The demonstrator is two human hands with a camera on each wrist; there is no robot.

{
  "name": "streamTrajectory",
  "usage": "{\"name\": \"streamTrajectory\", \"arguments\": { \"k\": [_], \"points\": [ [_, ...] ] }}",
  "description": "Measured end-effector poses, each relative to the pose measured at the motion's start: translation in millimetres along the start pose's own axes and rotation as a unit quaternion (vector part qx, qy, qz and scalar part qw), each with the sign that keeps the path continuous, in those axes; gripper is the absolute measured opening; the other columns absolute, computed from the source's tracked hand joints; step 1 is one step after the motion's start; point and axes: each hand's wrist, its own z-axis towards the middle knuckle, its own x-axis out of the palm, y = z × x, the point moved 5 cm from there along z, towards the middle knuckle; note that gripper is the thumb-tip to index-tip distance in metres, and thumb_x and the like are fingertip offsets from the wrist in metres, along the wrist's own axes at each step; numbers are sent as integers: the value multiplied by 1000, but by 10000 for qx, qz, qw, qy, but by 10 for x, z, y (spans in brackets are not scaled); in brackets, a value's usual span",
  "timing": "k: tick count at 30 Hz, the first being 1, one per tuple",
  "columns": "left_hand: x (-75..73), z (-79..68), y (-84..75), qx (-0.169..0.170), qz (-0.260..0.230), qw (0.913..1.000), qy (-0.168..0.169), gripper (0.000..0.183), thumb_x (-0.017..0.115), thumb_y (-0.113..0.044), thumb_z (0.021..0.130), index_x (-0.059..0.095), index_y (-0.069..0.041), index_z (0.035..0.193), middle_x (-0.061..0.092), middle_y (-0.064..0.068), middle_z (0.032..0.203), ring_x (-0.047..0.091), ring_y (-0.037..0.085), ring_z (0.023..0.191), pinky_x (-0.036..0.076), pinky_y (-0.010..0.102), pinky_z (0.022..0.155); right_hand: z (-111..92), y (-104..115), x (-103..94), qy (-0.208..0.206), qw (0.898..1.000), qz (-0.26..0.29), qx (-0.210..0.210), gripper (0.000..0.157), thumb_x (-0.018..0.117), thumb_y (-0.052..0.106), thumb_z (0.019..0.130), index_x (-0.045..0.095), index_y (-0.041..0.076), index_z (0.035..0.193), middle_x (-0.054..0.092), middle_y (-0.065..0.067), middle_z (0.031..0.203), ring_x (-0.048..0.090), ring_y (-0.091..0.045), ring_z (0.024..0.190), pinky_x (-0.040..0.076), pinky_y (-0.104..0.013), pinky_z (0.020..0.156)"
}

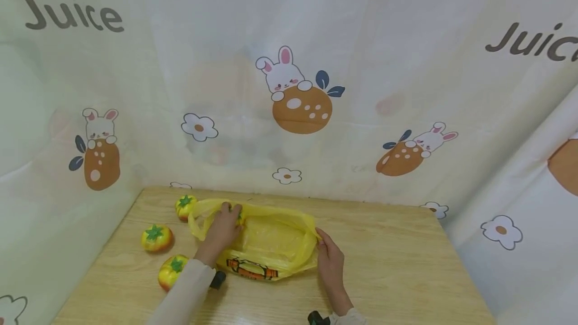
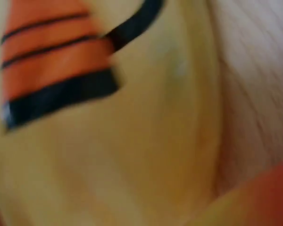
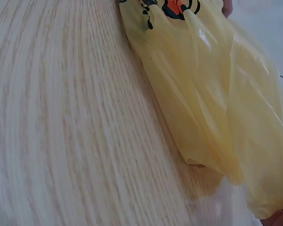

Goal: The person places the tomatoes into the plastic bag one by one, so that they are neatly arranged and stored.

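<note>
A yellow plastic bag (image 1: 275,237) lies on its side on the table, its mouth spread wide. My left hand (image 1: 223,229) reaches into the left part of the mouth, fingers curled over a yellow tomato (image 1: 241,216) with a green top, mostly hidden by the hand. On the right, my right hand (image 1: 330,260) pinches the bag's rim. The right wrist view shows the creased side of the bag (image 3: 193,94), with fingertips (image 3: 279,219) at the lower corner. Blurred in the left wrist view is the bag's orange and black print (image 2: 56,52).
Left of the bag, three more yellow-red tomatoes sit on the wooden table (image 1: 397,260): one at the back (image 1: 185,207), one in the middle (image 1: 156,237), one by the left forearm (image 1: 171,272). A printed curtain (image 1: 244,64) encloses the back and sides.
</note>
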Motion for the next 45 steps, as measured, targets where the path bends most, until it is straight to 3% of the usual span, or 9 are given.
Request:
{"name": "streamTrajectory", "arguments": {
  "k": [11, 19, 22, 26, 29, 34, 37, 41, 45],
  "points": [
    [81, -4, 59, 11, 390, 9991, -182, 48, 73, -14, 89, 49, -1, 128, 42, 34, 127, 57, 44, 87, 51, 42, 58, -56, 40, -13, -36, 9997, 12, -234, 33, 50, -6, 96, 65, 1, 125, 70, -17, 114, 58, -15, 78, 51, -25, 80],
    [-55, -138, -103, 284, 413, 9972, -562, 60, 70, -29, 92, 47, 0, 140, 39, 38, 139, 49, 55, 118, 44, 61, 96, -41, 43, -31, 31, 9997, 61, -231, 33, 49, -5, 97, 64, 0, 126, 68, -17, 121, 65, -21, 92, 51, -30, 87],
    [-173, -322, -204, 468, 91, 9941, -970, 55, 69, -27, 93, 51, 3, 135, 40, 39, 138, 45, 56, 122, 42, 63, 98, -48, 15, -21, 82, 10000, -34, -36, 33, 49, -3, 98, 64, 2, 127, 69, -16, 117, 57, -15, 72, 49, -28, 81],
    [-335, -688, -224, 470, -28, 9900, -1332, 50, 69, -26, 93, 55, 4, 130, 44, 36, 136, 46, 53, 123, 43, 63, 97, -53, 6, -34, 3, 9999, -157, -38, 34, 49, -3, 97, 65, 4, 126, 69, -15, 120, 63, -18, 84, 51, -34, 85],
    [-467, -965, -131, 331, -2, 9878, -1524, 47, 71, -24, 91, 57, 4, 127, 47, 32, 133, 49, 51, 120, 44, 63, 94, -48, 33, -73, -98, 9993, -249, -255, 33, 49, -5, 96, 65, 2, 125, 67, -17, 123, 64, -23, 96, 51, -37, 89],
    [-673, -1359, 153, 312, 32, 9726, -2305, 41, 76, -9, 83, 61, 5, 117, 52, 31, 123, 53, 50, 108, 45, 61, 85, -28, 52, -94, -143, 9984, -274, -474, 33, 47, -4, 99, 63, 0, 127, 68, -20, 118, 54, -17, 71, 48, -25, 81],
    [-732, -1524, 342, 92, -79, 9628, -2699, 36, 75, -4, 81, 61, 6, 113, 52, 31, 122, 52, 48, 106, 44, 58, 82, -12, 53, -83, -108, 9990, -229, -373, 34, 44, -3, 100, 62, 0, 129, 67, -20, 121, 62, -20, 81, 49, -30, 86],
    [-808, -1706, 523, -351, -267, 9479, -3156, 30, 72, 2, 81, 62, 8, 108, 52, 32, 119, 50, 47, 103, 43, 55, 76, -37, 41, -43, 8, 9998, -176, -98, 35, 43, -2, 100, 61, 1, 130, 63, -18, 130, 60, -29, 119, 47, -30, 97],
    [-868, -1834, 658, -704, -331, 9319, -3543, 30, 70, 6, 80, 59, 10, 109, 50, 35, 119, 47, 50, 102, 39, 56, 74, -88, 57, -3, 48, 9999, -134, -17, 34, 44, -1, 100, 61, 1, 130, 63, -18, 131, 57, -32, 123, 45, -29, 100]
  ]
}}
